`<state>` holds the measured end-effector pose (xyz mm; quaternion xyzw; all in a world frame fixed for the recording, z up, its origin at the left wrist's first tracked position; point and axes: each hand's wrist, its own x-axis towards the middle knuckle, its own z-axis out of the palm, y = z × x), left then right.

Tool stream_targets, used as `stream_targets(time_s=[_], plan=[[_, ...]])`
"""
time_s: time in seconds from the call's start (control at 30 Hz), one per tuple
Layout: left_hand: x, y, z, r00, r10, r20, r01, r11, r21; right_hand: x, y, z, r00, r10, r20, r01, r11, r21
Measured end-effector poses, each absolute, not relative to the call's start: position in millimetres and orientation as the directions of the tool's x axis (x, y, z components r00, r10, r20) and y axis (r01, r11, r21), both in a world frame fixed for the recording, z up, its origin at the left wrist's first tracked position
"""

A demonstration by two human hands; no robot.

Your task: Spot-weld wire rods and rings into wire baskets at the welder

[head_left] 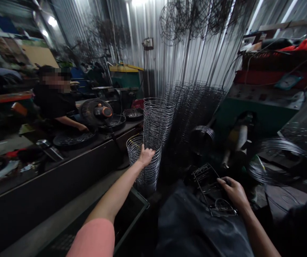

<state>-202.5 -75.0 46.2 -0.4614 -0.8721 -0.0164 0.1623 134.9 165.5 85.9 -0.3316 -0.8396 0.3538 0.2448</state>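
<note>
My left hand (146, 156) reaches out to the near stack of round wire rings (149, 176). Its fingers are curled at the top rim and look closed on a wire ring; the fingertips are partly hidden. A taller stack of the same wire rings (158, 119) stands just behind. Low on the right, my right hand (232, 192) pinches the edge of a dark wire frame (203, 178) with several crossing bars. That frame is above the dark apron (196, 225) over my lap, and its lower part is hard to make out against the dark background.
A co-worker (55, 94) sits at the left bench behind a fan (97, 112), one hand in a black tray (74, 139). Wire coils (277, 157) lie at right by a green machine (257, 107). A green-edged crate (139, 198) stands below my left arm.
</note>
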Motion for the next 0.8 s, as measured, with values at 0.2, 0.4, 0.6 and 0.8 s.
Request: stream_targets(time_s=[0.2, 0.4, 0.6, 0.8], plan=[[-196, -74, 45, -0.479, 0.844, 0.240, 0.843, 0.519, -0.142, 142, 144, 96, -0.666, 0.706, 0.240, 0.357, 0.585, -0.728], [-188, -71, 59, -0.531, 0.814, 0.234, 0.816, 0.566, -0.118, 163, 119, 117, -0.726, 0.609, 0.320, 0.253, 0.669, -0.699], [-118, -47, 30, -0.548, 0.777, 0.310, 0.772, 0.327, 0.545, 206, 128, 95, -0.620, 0.754, 0.216, 0.152, 0.386, -0.910], [-26, -26, -16, -0.567, 0.824, 0.015, 0.074, 0.032, 0.997, 237, 115, 32, -0.276, 0.959, -0.067, -0.036, -0.080, -0.996]])
